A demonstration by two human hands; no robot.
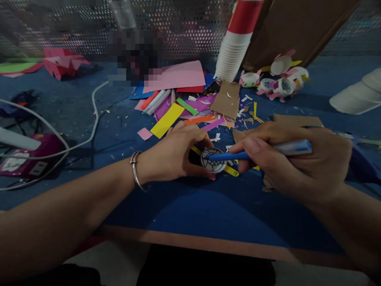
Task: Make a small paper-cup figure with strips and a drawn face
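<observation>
My left hand point(184, 153) grips a small paper cup point(213, 160) between thumb and fingers, close above the table. Dark lines form a pattern on the cup's round face, which is turned up toward me. In my right hand point(285, 163) is a blue marker point(232, 156), held like a pen, its tip on the cup's face. Yellow paper strips point(231, 171) show beside the cup, partly hidden under it. Whether they are fixed to the cup I cannot tell.
Coloured paper scraps, markers point(156, 101) and a cardboard piece point(228, 99) lie beyond my hands. A tall stack of paper cups point(233, 51) stands behind, with decorated cups point(282, 83) to its right. A white cable point(95, 107) crosses the left, near a purple power strip point(32, 159).
</observation>
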